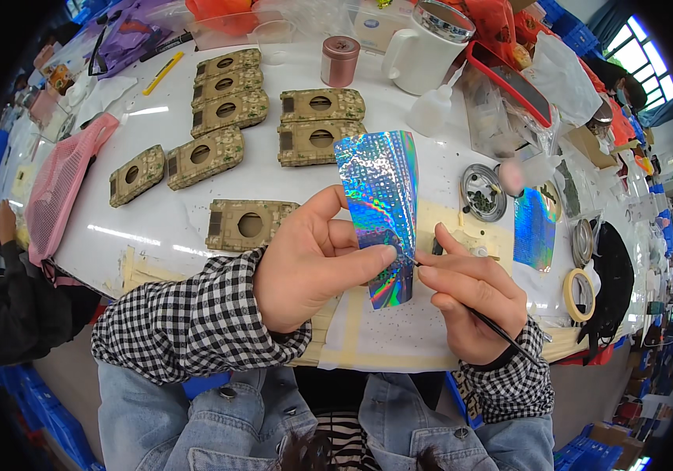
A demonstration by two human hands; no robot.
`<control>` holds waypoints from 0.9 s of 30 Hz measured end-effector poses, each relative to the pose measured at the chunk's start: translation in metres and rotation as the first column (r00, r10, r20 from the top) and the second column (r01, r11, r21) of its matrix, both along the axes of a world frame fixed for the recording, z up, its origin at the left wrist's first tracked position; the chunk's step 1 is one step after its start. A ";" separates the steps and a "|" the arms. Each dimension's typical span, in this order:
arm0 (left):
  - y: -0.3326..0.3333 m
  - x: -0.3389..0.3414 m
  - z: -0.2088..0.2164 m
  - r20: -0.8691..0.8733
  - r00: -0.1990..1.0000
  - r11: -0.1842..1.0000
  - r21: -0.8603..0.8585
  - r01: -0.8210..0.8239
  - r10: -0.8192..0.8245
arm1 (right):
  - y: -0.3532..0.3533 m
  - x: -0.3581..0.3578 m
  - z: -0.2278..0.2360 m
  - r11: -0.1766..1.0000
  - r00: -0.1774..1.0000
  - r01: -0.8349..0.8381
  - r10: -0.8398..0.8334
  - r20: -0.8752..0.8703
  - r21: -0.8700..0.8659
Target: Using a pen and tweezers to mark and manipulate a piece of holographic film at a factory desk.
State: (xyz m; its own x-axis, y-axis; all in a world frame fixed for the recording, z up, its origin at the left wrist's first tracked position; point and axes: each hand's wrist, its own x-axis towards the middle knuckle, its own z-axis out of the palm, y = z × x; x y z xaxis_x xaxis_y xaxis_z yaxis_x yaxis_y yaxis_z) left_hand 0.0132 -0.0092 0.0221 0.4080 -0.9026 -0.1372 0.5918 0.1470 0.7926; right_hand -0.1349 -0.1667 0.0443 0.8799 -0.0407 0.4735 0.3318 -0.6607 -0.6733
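Observation:
My left hand (305, 271) pinches a shiny blue holographic sheet (379, 188) between thumb and fingers, holding it up above the table. Between the fingers of my right hand (481, 302) is a thin black tool (499, 331), slim as a fine brush. Its tip touches or nearly touches the sheet's right edge beside my left thumb; which of the two I cannot tell. Just left of my left hand lies a camouflage model tank hull (230, 224) with a round hole in its top. Several similar hulls (320, 140) are grouped farther back.
On the right are a round metal dish (483, 193) with small dark bits, another holographic sheet (534, 228) and a tape roll (579, 295). Farther back stand a white mug (423, 59), a pink tin (340, 61) and a red-cased phone (509, 82). A pink mesh bag (65, 188) lies left.

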 end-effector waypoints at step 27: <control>0.001 0.000 0.000 0.021 1.000 1.000 -0.003 -0.012 0.012 | 0.001 0.002 0.002 1.000 1.000 0.001 -0.001 0.000 -0.025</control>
